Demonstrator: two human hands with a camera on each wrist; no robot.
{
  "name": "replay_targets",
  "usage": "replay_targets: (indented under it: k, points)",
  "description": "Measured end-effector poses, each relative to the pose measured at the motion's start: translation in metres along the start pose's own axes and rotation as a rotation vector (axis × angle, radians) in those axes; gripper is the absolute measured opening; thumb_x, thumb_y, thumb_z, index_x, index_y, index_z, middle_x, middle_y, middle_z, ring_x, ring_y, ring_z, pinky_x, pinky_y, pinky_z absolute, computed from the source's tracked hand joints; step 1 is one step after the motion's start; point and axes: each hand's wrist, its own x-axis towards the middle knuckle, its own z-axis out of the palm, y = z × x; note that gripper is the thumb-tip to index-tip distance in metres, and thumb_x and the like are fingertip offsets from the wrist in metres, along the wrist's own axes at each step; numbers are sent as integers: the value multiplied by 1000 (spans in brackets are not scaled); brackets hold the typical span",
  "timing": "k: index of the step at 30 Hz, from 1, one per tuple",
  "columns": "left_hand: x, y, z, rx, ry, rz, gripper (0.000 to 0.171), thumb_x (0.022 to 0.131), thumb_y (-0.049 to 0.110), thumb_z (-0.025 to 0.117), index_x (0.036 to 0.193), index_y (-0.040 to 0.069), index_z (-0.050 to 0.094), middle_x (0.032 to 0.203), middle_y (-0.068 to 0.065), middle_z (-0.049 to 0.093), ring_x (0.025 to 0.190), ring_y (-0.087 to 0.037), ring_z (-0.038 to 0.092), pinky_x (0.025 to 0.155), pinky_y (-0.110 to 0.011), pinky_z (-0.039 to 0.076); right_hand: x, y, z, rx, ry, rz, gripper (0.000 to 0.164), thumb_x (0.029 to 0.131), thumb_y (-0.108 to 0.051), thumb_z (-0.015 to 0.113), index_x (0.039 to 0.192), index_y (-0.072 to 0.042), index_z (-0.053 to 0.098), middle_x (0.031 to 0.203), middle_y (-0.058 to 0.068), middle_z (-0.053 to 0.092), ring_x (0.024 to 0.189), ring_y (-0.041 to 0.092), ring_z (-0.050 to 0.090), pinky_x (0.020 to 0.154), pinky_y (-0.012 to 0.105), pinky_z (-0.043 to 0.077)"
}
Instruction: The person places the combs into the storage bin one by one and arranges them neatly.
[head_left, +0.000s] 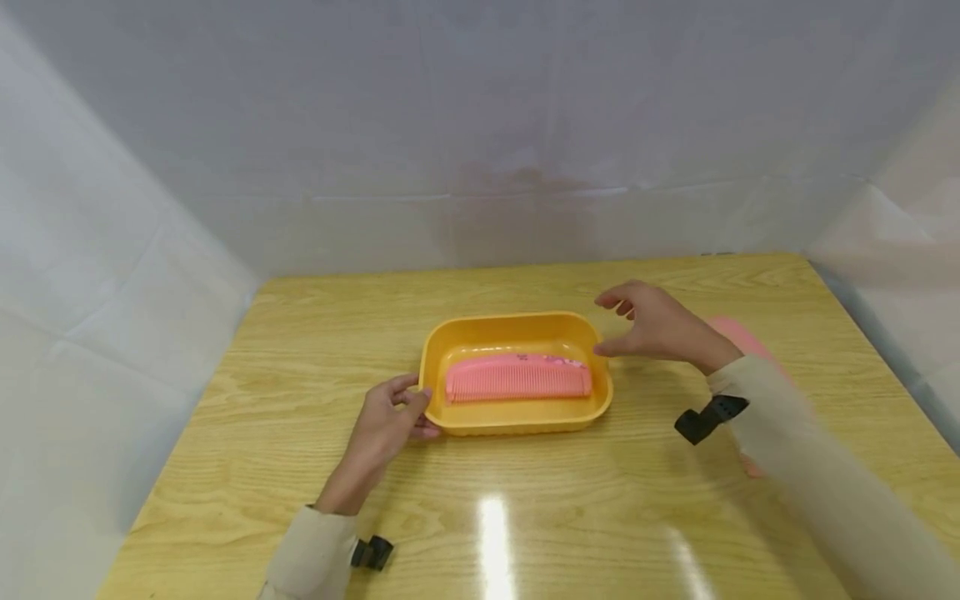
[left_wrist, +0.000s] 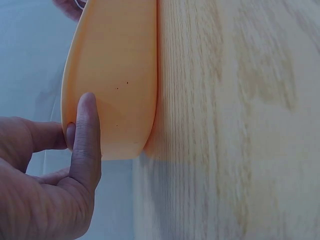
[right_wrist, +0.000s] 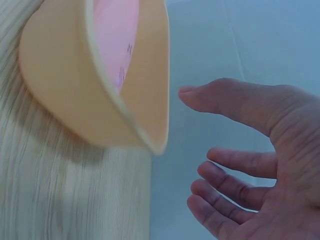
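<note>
A yellow plastic basin (head_left: 480,335) with rounded corners stands on the table, and a pink comb (head_left: 517,382) lies inside it, teeth toward me. My left hand (head_left: 386,421) pinches the rim at the basin's left end; in the left wrist view its thumb and a finger sit on either side of the edge. Just off the opposite end, my right hand (head_left: 652,325) hovers with thumb and fingers spread apart. The right wrist view shows a gap between that hand (right_wrist: 280,150) and the basin wall (right_wrist: 60,75), with nothing between its fingers.
On the right side of the wooden table (head_left: 315,350), a flat pink object (head_left: 735,333) lies partly hidden beneath my right sleeve. White sheeting (head_left: 375,125) hangs behind the table and along both sides. Dark straps with small devices circle both wrists.
</note>
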Motion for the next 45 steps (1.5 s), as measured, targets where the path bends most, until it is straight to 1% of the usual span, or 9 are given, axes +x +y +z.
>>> replay_targets:
  k: [6, 10, 16, 22, 28, 33, 38, 40, 45]
  points:
    - [0, 1, 0, 6, -1, 2, 48, 105, 10, 56, 149, -4, 43, 104, -24, 56, 73, -22, 70, 70, -33, 66, -26, 16, -13, 49, 46, 82, 75, 86, -34, 83, 144, 0, 51, 142, 22, 51, 123, 42, 51, 101, 59, 49]
    - [-1, 1, 0, 6, 2, 1, 48, 105, 10, 56, 149, -4, 43, 104, -23, 56, 73, -21, 70, 70, -33, 66, -42, 29, -16, 78, 84, 138, 79, 87, -42, 81, 146, 0, 48, 142, 23, 49, 122, 42, 50, 100, 59, 50]
    - [-1, 1, -1, 2, 1, 2, 49, 105, 10, 55, 150, -5, 41, 104, -23, 56, 73, -21, 70, 71, -34, 66, -63, 52, -15, 61, 112, 232, 87, 87, -50, 77, 147, 5, 45, 141, 29, 47, 120, 44, 50, 93, 59, 52]
    - [-1, 1, -2, -9, -5, 0, 49, 105, 9, 54, 150, -5, 41, 104, -23, 56, 74, -22, 70, 72, -34, 66, -87, 71, -11, 66, 154, 271, 86, 89, -50, 76, 145, 8, 46, 140, 31, 47, 118, 43, 51, 91, 59, 53]
    - [-1, 1, -2, -18, -2, -3, 49, 105, 9, 54, 150, -5, 40, 105, -23, 56, 74, -22, 70, 71, -33, 66, -110, 88, -4, 78, 178, 308, 86, 88, -52, 76, 141, 10, 49, 135, 31, 53, 115, 42, 55, 89, 55, 55]
    - [-1, 1, -2, -19, -5, 3, 49, 105, 9, 55, 150, -4, 41, 104, -23, 56, 73, -22, 70, 71, -33, 66, -120, 100, 3, 58, 185, 357, 89, 87, -51, 77, 139, 14, 49, 129, 35, 56, 112, 42, 57, 84, 50, 57]
    - [-1, 0, -2, -14, -8, 13, 49, 105, 9, 55, 150, -5, 41, 103, -22, 56, 74, -22, 70, 71, -34, 66, -130, 110, 7, 12, 172, 410, 90, 87, -53, 77, 138, 16, 48, 127, 37, 56, 109, 45, 57, 80, 50, 58]
    - [-2, -1, -2, -12, -8, 11, 49, 105, 10, 55, 150, -5, 41, 103, -22, 56, 74, -22, 70, 71, -34, 66, -133, 112, 8, -6, 164, 419, 91, 87, -53, 76, 138, 16, 48, 126, 37, 57, 109, 45, 58, 80, 52, 58]
    - [-2, 0, -1, -15, -8, 5, 49, 105, 11, 55, 150, -4, 41, 104, -22, 56, 74, -23, 70, 71, -34, 66, -139, 117, 12, -40, 168, 431, 91, 84, -53, 79, 134, 18, 51, 120, 34, 61, 103, 42, 61, 79, 50, 58]
